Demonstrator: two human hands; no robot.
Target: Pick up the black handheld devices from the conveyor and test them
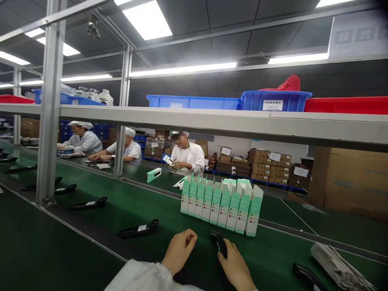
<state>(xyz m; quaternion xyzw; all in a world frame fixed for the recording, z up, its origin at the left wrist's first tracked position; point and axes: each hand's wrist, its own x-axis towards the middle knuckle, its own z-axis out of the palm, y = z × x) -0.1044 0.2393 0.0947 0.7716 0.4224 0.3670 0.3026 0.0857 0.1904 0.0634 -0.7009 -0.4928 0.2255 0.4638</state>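
Handling step: my right hand (235, 264) grips a black handheld device (223, 247) at its fingertips — can't tell if it's off the green belt (136, 202). Left hand (179, 251) curled narrow, looks empty. Open-topped cartons (215, 206) beyond both — lifting calls for a steady pinch.

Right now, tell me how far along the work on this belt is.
Done: green-and-white boxes stand in a row, flaps up. In hand: one black device, in the right hand. Apparently remaining: the boxes look unclosed, and other black devices lie loose on the belt.
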